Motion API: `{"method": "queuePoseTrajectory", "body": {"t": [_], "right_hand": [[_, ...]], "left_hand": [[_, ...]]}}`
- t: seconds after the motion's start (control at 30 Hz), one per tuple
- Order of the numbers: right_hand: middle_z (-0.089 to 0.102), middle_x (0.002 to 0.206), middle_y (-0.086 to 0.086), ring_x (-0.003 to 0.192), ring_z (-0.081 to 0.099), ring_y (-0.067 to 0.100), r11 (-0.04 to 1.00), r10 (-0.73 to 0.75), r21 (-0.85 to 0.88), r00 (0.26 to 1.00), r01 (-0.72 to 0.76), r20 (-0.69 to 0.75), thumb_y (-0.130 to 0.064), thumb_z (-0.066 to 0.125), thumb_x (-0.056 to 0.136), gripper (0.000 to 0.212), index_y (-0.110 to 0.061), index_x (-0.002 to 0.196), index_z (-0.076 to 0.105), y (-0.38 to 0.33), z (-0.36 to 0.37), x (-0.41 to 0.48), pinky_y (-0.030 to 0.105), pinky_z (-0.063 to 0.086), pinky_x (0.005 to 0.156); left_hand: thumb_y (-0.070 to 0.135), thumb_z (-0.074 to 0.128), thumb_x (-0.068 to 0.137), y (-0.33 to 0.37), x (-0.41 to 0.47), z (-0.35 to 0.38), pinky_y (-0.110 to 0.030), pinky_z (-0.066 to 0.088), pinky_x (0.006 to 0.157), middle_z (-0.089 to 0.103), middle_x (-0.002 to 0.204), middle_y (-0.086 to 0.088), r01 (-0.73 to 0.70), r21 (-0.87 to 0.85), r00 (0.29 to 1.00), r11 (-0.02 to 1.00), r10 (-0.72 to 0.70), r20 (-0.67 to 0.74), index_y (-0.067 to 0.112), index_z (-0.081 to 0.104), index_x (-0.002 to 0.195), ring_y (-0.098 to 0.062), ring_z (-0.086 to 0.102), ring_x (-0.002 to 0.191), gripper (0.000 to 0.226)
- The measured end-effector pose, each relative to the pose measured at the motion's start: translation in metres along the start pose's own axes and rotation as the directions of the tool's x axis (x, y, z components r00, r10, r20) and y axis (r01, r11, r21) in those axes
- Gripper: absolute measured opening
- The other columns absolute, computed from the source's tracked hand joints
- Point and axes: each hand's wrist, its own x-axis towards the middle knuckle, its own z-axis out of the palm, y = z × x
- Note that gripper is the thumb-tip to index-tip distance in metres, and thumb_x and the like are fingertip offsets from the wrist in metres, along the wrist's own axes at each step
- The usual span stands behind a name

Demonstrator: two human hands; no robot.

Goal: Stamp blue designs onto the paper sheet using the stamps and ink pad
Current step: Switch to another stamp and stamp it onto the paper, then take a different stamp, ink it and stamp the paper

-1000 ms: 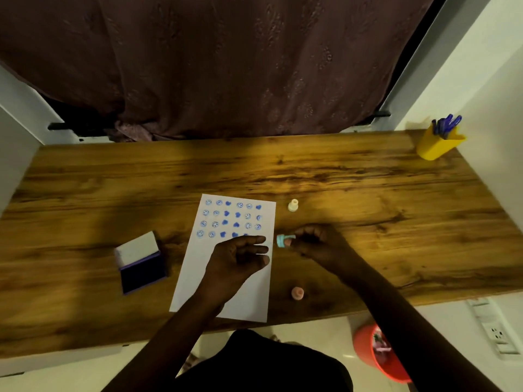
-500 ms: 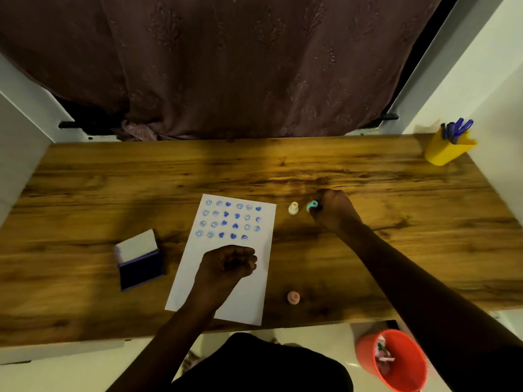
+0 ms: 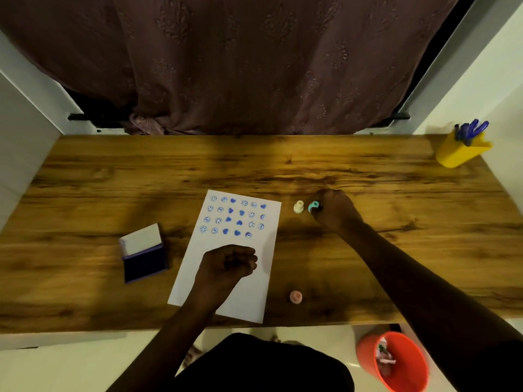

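Head view: my right hand pinches the teal stamp just right of the cream stamp, beyond the paper sheet. The ink pad lies far left, nearer my left hand, whose grip is curled closed and empty on the sheet.

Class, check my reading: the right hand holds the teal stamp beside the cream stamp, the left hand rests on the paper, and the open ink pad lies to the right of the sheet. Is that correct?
Not quite. The ink pad lies to the left of the paper sheet, as the head view shows. The rest stands: the right hand holds the teal stamp beside the cream stamp, and the left hand rests on the sheet.
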Motion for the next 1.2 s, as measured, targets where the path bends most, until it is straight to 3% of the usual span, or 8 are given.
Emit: {"method": "queuePoseTrajectory", "body": {"t": [0.17,0.3,0.43,0.6,0.7,0.87,1.0,1.2], "right_hand": [[0.071,0.115,0.012,0.104,0.068,0.029,1.000,-0.001,-0.003,1.000,0.001,0.019,-0.031,0.070,0.089,0.036,-0.012,0.120,0.067,-0.003,-0.003,-0.004,0.040,0.058,0.084],[0.072,0.110,0.011,0.099,0.069,0.029,1.000,0.000,-0.002,0.999,0.000,-0.050,-0.028,0.073,0.087,0.038,-0.012,0.120,0.066,-0.010,-0.013,-0.017,0.033,0.055,0.076],[0.075,0.105,0.007,0.093,0.072,0.021,0.990,0.009,0.142,0.998,0.000,-0.062,-0.027,0.075,0.086,0.042,-0.013,0.124,0.066,-0.025,-0.018,-0.050,0.035,0.060,0.082],[0.074,0.102,0.001,0.093,0.070,0.016,0.991,-0.056,0.121,0.998,0.051,0.041,-0.044,0.070,0.090,0.036,-0.017,0.114,0.070,-0.042,-0.001,-0.107,0.029,0.054,0.084],[0.072,0.106,0.000,0.094,0.067,0.015,0.992,-0.012,0.129,0.990,-0.007,0.141,-0.050,0.069,0.088,0.043,-0.018,0.116,0.067,-0.050,0.019,-0.133,0.031,0.056,0.087],[0.069,0.104,-0.005,0.081,0.063,0.008,0.984,0.087,0.128,0.963,-0.123,0.256,-0.048,0.077,0.081,0.041,-0.023,0.113,0.066,-0.048,0.034,-0.153,0.023,0.054,0.068],[0.069,0.096,-0.006,0.081,0.065,0.010,0.993,0.063,0.085,0.966,-0.087,0.250,-0.057,0.075,0.078,0.042,-0.022,0.100,0.068,-0.047,0.043,-0.164,0.027,0.058,0.069],[0.069,0.092,-0.006,0.075,0.061,0.008,0.998,0.062,0.002,0.969,-0.064,0.238,-0.051,0.074,0.082,0.031,-0.023,0.094,0.067,-0.051,0.048,-0.172,0.022,0.052,0.063]], "left_hand": [[-0.006,0.079,0.082,0.000,0.001,-0.003,-0.056,0.058,0.096,0.082,0.099,-0.001,-0.012,-0.002,1.000,1.000,0.012,0.008,0.028,0.076,0.096,-0.026,0.078,0.097,0.037],[-0.005,0.079,0.082,-0.001,0.001,-0.009,-0.053,0.059,0.095,0.082,0.098,0.002,-0.011,-0.002,1.000,1.000,0.011,0.007,0.028,0.076,0.095,-0.025,0.078,0.097,0.036],[-0.003,0.080,0.082,-0.005,0.003,-0.014,-0.050,0.060,0.094,0.082,0.100,0.002,-0.014,0.023,1.000,1.000,0.014,0.019,0.027,0.076,0.097,-0.023,0.078,0.097,0.034],[0.002,0.081,0.083,-0.009,0.005,-0.017,-0.044,0.061,0.093,0.081,0.099,0.007,-0.017,0.071,0.999,0.997,0.013,0.050,0.030,0.075,0.098,-0.018,0.078,0.097,0.031],[0.003,0.081,0.083,-0.011,0.007,-0.019,-0.041,0.062,0.091,0.081,0.098,0.008,-0.013,0.074,0.997,0.997,0.007,0.072,0.037,0.079,0.091,-0.016,0.078,0.097,0.034],[0.004,0.082,0.083,-0.014,0.009,-0.025,-0.046,0.060,0.094,0.081,0.098,0.009,-0.004,0.075,0.996,0.997,-0.003,0.095,0.039,0.079,0.090,-0.016,0.077,0.098,0.036],[0.005,0.083,0.082,-0.016,0.009,-0.028,-0.053,0.059,0.096,0.081,0.098,0.009,0.028,0.076,0.995,0.997,-0.035,0.098,0.031,0.077,0.095,-0.020,0.076,0.102,0.030],[0.006,0.083,0.082,-0.019,0.008,-0.030,-0.055,0.056,0.099,0.078,0.109,0.001,0.029,0.077,0.992,0.997,-0.038,0.122,0.028,0.075,0.099,-0.025,0.071,0.113,0.029]]}}
